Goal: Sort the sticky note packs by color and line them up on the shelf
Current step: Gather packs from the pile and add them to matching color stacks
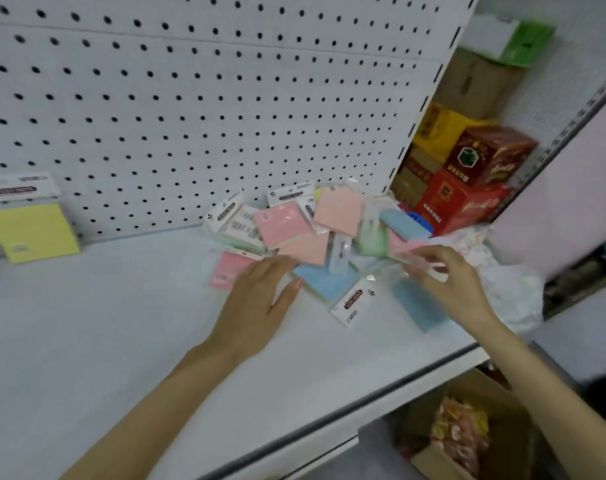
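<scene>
— Though barely started, worth a check from the head view. How far along?

— Not far. Just one yellow pack point(31, 233), propped against the pegboard point(190, 98) at the far left of the shelf point(104, 323), well apart from everything else. No rows yet.

— And the rest?

— Jumbled in a pile point(315, 233) toward the right end: pink, blue and green, overlapping, unsorted. Still to do, by the look of it: nearly all the sorting and lining up.

— Hands?

— Left hand point(260, 299) flat, fingers straight, resting on the pile's near edge. Right hand point(450, 278) with fingers curled, seemingly pinching a pink pack point(412, 249) at the pile's right side. Too blurred to swear to.

— Any writing?

— "STICKY NOTE", or close to it, on the white header card point(353, 301) of a blue pack point(329, 282). Print on the red boxes point(467, 195) beyond the shelf: unreadable.
</scene>
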